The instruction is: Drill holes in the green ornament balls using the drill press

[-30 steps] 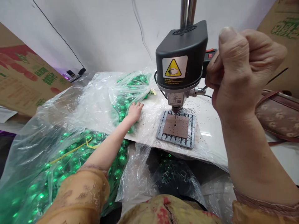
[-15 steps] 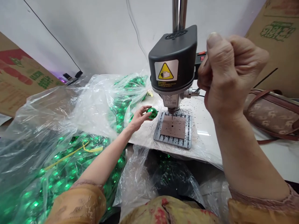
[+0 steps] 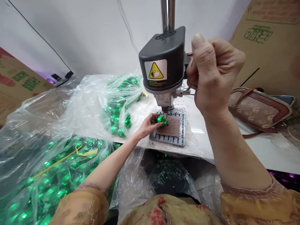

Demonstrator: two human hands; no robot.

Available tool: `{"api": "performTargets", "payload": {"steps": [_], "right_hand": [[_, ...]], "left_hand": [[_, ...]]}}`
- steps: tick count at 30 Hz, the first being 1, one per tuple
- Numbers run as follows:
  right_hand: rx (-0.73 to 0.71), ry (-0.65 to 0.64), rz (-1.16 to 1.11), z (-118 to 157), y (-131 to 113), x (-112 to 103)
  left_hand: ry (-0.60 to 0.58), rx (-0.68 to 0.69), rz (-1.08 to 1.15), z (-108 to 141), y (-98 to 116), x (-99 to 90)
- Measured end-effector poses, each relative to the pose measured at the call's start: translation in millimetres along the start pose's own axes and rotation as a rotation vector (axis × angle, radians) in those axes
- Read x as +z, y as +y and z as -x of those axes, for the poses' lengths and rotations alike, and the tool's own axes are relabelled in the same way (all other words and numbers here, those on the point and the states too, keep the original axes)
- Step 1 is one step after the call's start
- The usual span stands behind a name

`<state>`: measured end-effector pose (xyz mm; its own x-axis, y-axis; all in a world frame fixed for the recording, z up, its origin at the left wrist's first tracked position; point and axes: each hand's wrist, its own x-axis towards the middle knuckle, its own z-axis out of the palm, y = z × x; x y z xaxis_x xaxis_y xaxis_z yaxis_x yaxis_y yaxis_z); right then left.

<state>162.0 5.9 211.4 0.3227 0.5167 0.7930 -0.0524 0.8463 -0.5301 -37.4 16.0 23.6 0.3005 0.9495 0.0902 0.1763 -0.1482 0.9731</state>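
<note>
My left hand (image 3: 150, 125) pinches a shiny green faceted ball ornament (image 3: 161, 120) between thumb and fingers. The ball is just under the chuck of a black bench drill press (image 3: 161, 59), above the brown board (image 3: 173, 126) on its slotted metal base (image 3: 182, 139). Whether the bit touches the ball I cannot tell. Raised beside the machine's head, my right hand (image 3: 214, 70) is closed in a fist around the press's feed lever; most of that lever is hidden by the fingers.
Clear plastic bags of green balls (image 3: 70, 168) lie at the left, and loose balls (image 3: 120, 132) sit on the white table (image 3: 201, 150). Dark shavings surround the base. A patterned handbag (image 3: 248, 107) rests at the right; cardboard boxes (image 3: 255, 47) stand behind.
My left hand has brought the green ball rightward, from beside the base to under the chuck. My right hand stays closed at the lever. The whole view has shifted slightly.
</note>
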Motion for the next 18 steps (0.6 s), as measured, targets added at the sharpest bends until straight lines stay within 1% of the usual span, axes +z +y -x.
{"api": "performTargets", "payload": {"steps": [4,8,10,14,18], "right_hand": [[0.009,-0.014,0.052,0,-1,-1],[0.009,-0.011,0.081,1,-1,-1],[0.022,-0.007,0.110,1,0,-1],[0.015,-0.008,0.105,0,0,-1],[-0.003,-0.009,0.022,1,-2,0]], "left_hand": [[-0.035,0.035,-0.145,-1,3,5.9],[0.004,0.106,-0.274,-2,7,14.6],[0.048,0.148,-0.307,-2,6,21.8],[0.164,0.158,-0.253,1,0,37.5],[0.184,0.176,-0.177,6,-7,45.2]]}}
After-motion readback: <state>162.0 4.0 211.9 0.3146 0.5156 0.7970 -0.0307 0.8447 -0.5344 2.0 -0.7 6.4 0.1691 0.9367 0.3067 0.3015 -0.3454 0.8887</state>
